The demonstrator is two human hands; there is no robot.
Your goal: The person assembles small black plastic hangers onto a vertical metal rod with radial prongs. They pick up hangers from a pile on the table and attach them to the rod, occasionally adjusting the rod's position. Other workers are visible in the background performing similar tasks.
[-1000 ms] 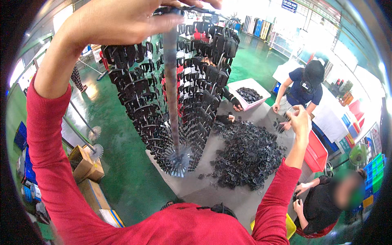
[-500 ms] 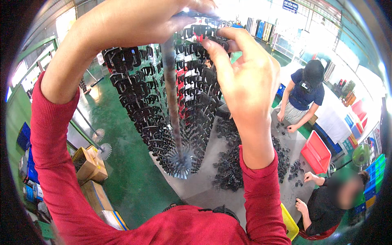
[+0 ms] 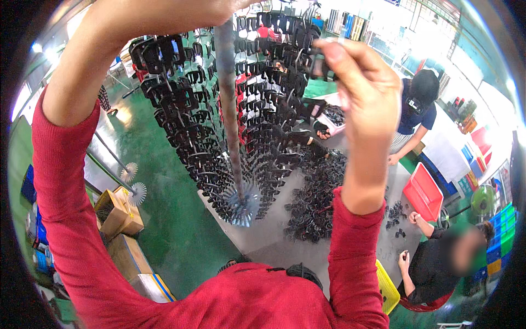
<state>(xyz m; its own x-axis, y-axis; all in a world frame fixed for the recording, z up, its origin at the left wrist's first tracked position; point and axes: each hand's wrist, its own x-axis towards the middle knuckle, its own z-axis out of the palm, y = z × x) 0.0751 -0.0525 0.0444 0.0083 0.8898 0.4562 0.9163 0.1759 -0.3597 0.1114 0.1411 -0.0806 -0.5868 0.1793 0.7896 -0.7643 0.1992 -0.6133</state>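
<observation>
A tall rack of stacked metal hooks around a grey upright pole (image 3: 226,82) stands in front of me, hung with rows of small black U-shaped parts (image 3: 189,98). My left hand (image 3: 203,11) is raised at the top edge, beside the pole's upper end; its fingers are cut off by the picture's edge. To the right of the upper rows, my right hand (image 3: 364,77) is up with thumb and fingers pinched. A small black part (image 3: 323,68), blurred, shows at its fingertips, just off the hung parts.
A pile of black parts (image 3: 315,208) covers the grey table (image 3: 268,241) right of the rack's spoked base (image 3: 241,205). Two people sit or stand at the right, near a red tray (image 3: 423,192) and a yellow basket (image 3: 388,288). Cardboard boxes (image 3: 123,211) lie at left.
My right hand has moved right, away from the rack's upper rows. My left hand has shifted slightly up and left, its fingers leaving the picture. The view has shifted slightly.
</observation>
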